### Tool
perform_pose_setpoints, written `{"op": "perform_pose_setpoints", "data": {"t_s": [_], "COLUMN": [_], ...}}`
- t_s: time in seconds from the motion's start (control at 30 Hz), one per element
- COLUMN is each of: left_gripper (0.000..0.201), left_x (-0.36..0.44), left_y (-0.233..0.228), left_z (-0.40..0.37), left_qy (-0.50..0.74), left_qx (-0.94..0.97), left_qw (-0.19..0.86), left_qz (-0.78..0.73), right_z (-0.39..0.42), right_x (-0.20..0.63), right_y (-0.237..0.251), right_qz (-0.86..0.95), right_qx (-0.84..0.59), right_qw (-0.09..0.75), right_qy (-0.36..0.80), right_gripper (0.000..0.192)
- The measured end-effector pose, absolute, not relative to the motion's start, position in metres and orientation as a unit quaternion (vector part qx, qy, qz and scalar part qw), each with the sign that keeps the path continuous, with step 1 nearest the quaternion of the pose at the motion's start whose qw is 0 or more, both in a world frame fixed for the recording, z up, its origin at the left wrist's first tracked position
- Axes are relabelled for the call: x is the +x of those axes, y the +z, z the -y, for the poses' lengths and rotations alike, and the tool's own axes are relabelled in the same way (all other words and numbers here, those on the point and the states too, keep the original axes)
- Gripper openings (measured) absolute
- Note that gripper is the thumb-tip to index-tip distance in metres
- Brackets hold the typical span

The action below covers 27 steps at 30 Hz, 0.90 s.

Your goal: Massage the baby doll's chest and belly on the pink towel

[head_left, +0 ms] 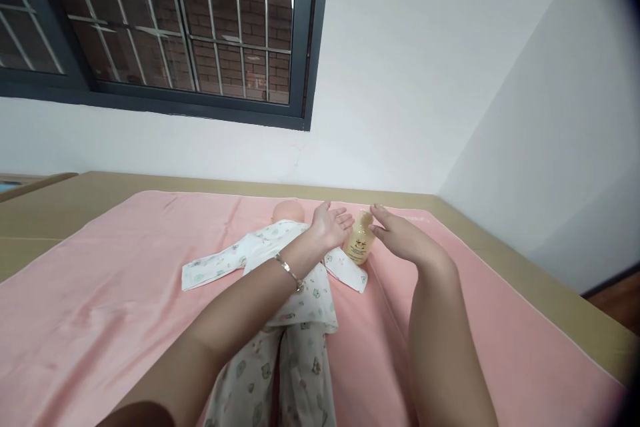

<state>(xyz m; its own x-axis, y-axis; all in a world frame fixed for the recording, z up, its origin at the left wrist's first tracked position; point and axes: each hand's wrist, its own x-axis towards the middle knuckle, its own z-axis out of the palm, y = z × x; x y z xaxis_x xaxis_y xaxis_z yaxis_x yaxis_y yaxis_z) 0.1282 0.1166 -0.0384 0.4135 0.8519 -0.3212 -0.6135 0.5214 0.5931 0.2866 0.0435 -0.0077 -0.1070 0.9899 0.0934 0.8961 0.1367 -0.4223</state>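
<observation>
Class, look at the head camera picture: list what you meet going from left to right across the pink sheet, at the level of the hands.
Doll's outstretched sleeve → left hand → yellow bottle → right hand → bare pink sheet → tan edge of the bed.

Your bottle (359, 240) is pale yellow w/ a small dark print on its label; cap looks the same yellowish tone. Doll (290, 293) wears white clothes w/ a scattered print of small green-grey animal shapes, top and trousers alike; its head is plain peach. Sheet (100, 293) under it is solid pink, no pattern. Bed base (60, 207) around the sheet is tan/khaki. Bracelet (289, 271) on your left wrist is gold-coloured. Walls (425, 67) are plain white; window frame (300, 47) dark grey, red-brown brick behind pale bars.
</observation>
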Motion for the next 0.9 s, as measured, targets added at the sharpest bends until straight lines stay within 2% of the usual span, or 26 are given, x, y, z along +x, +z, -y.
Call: {"op": "perform_pose_setpoints", "data": {"t_s": [0.17,0.3,0.5,0.9], "left_gripper": [0.059,0.052,0.043,0.046], "left_x": [0.149,0.154,0.143,0.049], "left_y": [-0.037,-0.037,-0.045,-0.044], "left_z": [-0.129,-0.128,-0.111,-0.020], "left_qy": [0.493,0.494,0.466,0.459], "left_qx": [0.157,0.139,0.130,0.141], "left_qw": [0.804,0.803,0.820,0.838], "left_qz": [-0.292,-0.303,-0.306,-0.260], "right_z": [-0.080,-0.094,-0.093,-0.099], "right_x": [0.266,0.251,0.240,0.210], "right_y": [-0.026,-0.038,-0.040,-0.033], "right_qz": [0.738,0.724,0.659,0.596], "right_qx": [-0.636,-0.657,-0.719,-0.780], "right_qw": [0.221,0.211,0.216,0.159], "right_qy": [0.045,-0.019,-0.048,-0.102], "right_gripper": [0.046,0.036,0.035,0.034]}}
